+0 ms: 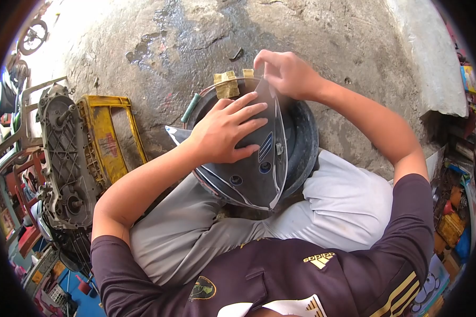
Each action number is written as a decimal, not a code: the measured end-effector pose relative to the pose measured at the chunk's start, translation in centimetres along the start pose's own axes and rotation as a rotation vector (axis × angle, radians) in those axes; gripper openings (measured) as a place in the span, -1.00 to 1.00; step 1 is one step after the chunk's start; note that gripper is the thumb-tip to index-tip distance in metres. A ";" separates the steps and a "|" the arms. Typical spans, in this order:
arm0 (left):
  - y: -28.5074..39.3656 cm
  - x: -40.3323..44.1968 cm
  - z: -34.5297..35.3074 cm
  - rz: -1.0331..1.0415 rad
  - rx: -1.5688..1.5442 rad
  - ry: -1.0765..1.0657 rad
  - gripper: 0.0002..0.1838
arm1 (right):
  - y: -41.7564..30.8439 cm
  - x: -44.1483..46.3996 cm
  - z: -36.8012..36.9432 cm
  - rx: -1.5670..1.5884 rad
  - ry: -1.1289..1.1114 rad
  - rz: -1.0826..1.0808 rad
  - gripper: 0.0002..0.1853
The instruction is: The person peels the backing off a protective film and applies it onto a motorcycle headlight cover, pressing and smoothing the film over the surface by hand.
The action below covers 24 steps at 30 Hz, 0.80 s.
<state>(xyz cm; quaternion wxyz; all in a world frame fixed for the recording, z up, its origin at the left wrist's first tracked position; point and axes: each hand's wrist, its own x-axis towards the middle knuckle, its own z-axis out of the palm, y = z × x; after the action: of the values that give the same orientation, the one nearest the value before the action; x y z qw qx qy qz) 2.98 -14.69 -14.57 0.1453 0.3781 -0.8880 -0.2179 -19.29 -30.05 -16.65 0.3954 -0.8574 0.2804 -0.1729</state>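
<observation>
A dark grey panel (248,182) with blue-striped marks and pale edges lies across a round black basin (307,132) between my legs. My left hand (230,129) rests on the panel with its fingers spread. At the panel's far, pointed end is my right hand (285,74), its thumb and forefinger curled near the tip; whether they grip it is too small to tell. Folded yellowish pieces (226,84) sit on the basin's far rim, and a green handle grip (191,108) is at its left.
A yellow plastic crate (108,142) and a metal engine casing (63,153) stand at the left. Wet patches mark the concrete floor (195,39) ahead. A concrete ledge (433,58) runs along the right, with assorted parts (452,227) below it.
</observation>
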 end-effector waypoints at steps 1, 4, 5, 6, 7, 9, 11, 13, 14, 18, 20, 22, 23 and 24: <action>0.0 0.0 0.0 0.001 0.001 0.000 -0.38 | 0.1 0.0 -0.1 -0.001 0.000 0.000 -0.78; 0.0 0.0 -0.1 0.001 0.001 -0.004 -0.38 | 0.6 0.4 -0.7 0.056 -0.036 0.029 -0.78; 0.0 0.0 -0.1 0.001 0.000 -0.004 -0.38 | 0.9 0.6 -1.1 0.052 -0.057 0.106 -0.75; 0.0 0.0 0.0 -0.005 -0.006 -0.013 -0.37 | 1.0 0.8 -1.3 0.048 -0.077 0.181 -0.73; 0.0 -0.1 0.0 -0.011 -0.012 -0.020 -0.36 | 0.9 0.6 -1.0 -0.002 -0.046 0.132 -0.78; 0.0 -0.1 0.0 -0.010 -0.010 -0.018 -0.36 | 0.4 0.3 -0.6 0.006 -0.040 0.079 -0.78; 0.0 0.0 0.0 -0.008 -0.012 -0.016 -0.36 | -0.3 -0.1 -0.7 0.014 -0.082 0.043 -0.78; 0.1 0.1 -0.2 -0.015 -0.008 -0.033 -0.35 | 0.5 0.2 -0.8 0.019 -0.076 0.056 -0.77; 0.1 0.0 -0.1 -0.016 -0.011 -0.035 -0.35 | 0.8 0.3 -0.8 0.024 -0.070 0.070 -0.77; -0.1 0.0 0.0 -0.012 -0.014 -0.022 -0.35 | 0.5 0.6 -0.8 -0.008 -0.064 0.109 -0.77; -0.1 0.0 0.0 -0.012 -0.014 -0.023 -0.35 | -0.1 0.1 -0.5 0.004 -0.052 0.015 -0.76; -0.1 0.0 0.0 -0.010 -0.010 -0.024 -0.35 | 0.1 0.1 -0.6 0.029 -0.067 0.029 -0.76; 0.0 0.0 0.0 -0.010 -0.013 -0.025 -0.35 | 0.3 0.1 -0.7 0.055 -0.083 0.045 -0.76; -0.1 0.0 0.0 -0.010 -0.019 -0.025 -0.35 | 0.5 0.2 -0.9 0.056 -0.084 0.047 -0.76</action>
<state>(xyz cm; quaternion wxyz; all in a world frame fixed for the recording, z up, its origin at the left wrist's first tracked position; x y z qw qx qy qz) 3.03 -14.71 -14.64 0.1366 0.3784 -0.8857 -0.2317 -19.76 -30.93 -16.43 0.4348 -0.8456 0.2786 -0.1352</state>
